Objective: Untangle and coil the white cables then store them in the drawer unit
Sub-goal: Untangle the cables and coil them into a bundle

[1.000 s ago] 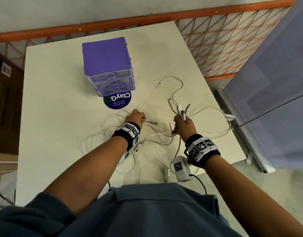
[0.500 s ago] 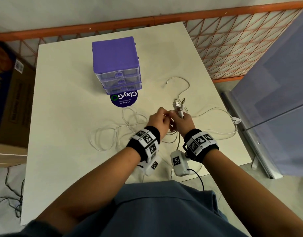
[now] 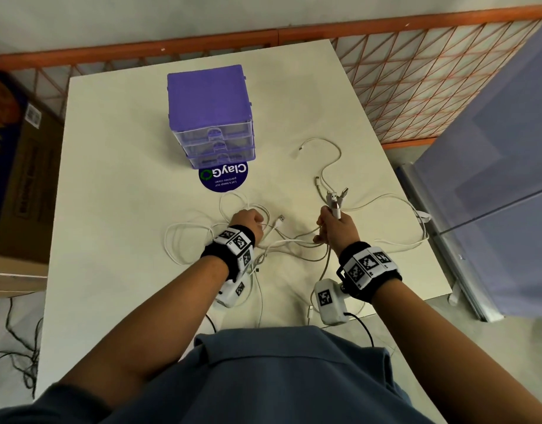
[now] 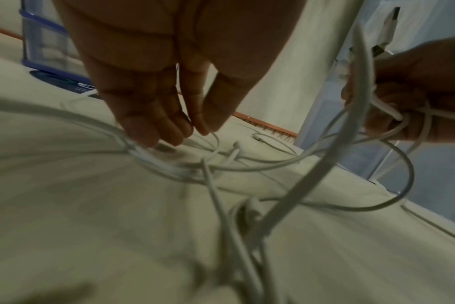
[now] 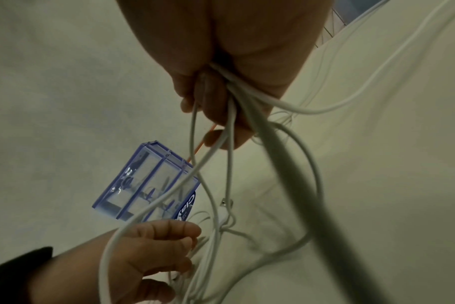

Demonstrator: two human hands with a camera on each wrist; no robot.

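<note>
Several white cables (image 3: 294, 240) lie tangled on the white table (image 3: 116, 179) in front of me. My right hand (image 3: 334, 223) grips a bundle of them in a fist, with USB plugs (image 3: 335, 198) sticking up out of it; the strands hang below the right hand (image 5: 216, 107). My left hand (image 3: 248, 220) is down on the tangle to the left, and its fingertips (image 4: 153, 139) and thumb pinch a thin cable against the table. A loose USB plug (image 3: 280, 218) lies just right of it. The purple drawer unit (image 3: 209, 111) stands behind, all drawers closed.
A round dark blue sticker (image 3: 223, 177) sits in front of the drawer unit. One cable end (image 3: 324, 154) snakes toward the far right. An orange lattice fence (image 3: 416, 71) runs behind the table, a cardboard box (image 3: 15, 179) stands left, a blue-grey panel (image 3: 493, 179) right.
Half a second ago both hands met at the plug bundle. My left hand has since moved left and down onto the tangle; the right hand still holds the bundle.
</note>
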